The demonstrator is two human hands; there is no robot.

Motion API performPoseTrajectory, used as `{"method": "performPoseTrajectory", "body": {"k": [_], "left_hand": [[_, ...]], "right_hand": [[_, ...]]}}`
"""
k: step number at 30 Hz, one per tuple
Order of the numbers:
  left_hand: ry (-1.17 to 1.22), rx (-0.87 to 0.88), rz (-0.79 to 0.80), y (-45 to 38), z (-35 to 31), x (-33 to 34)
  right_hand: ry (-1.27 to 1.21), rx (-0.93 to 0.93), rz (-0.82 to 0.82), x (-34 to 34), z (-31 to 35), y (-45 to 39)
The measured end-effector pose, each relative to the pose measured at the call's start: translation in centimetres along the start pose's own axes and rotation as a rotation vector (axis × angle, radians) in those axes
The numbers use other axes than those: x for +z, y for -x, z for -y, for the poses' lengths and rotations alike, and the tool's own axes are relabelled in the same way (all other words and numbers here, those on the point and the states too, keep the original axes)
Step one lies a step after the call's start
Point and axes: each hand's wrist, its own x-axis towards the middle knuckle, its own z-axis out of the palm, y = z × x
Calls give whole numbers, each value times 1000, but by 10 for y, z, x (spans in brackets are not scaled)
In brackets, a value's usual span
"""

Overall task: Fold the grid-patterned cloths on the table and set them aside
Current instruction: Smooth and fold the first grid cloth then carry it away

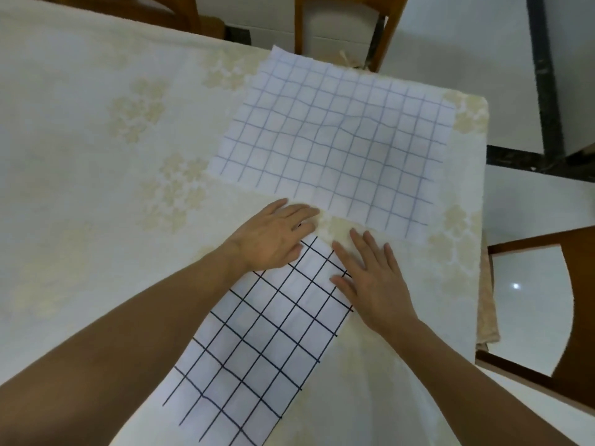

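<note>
A long, narrow white cloth with a bold black grid (257,336) lies folded on the table, running from the near edge toward the middle. My left hand (273,236) lies flat on its far left corner with fingers straight. My right hand (370,278) presses flat on its far right edge, fingertips reaching onto the tablecloth. Just beyond both hands a second white cloth with a thin blue grid (335,143) lies spread flat near the table's far right corner, untouched.
The table wears a cream tablecloth with pale flower prints (96,156). Wooden chairs stand at the far side (386,33) and at the right (573,317). The table's right edge runs close to the blue-grid cloth; glossy white floor lies beyond.
</note>
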Motion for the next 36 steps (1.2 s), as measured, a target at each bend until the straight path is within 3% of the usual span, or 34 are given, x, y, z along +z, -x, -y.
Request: {"method": "performPoseTrajectory", "body": {"k": [16,28,32,36], "left_hand": [[-23,83,-186,10,-5,-6],[155,46,-38,8,-2,-9],[114,62,-69,4,-2,-9],[44,43,-137,0,-5,-13]], "right_hand": [[-200,-7,-103,-1,6,-14],[-91,-79,-227,-8,16,-16],[-59,-66,-236,-12,13,-16],[-249,23,-204,-16,9,-21]]}}
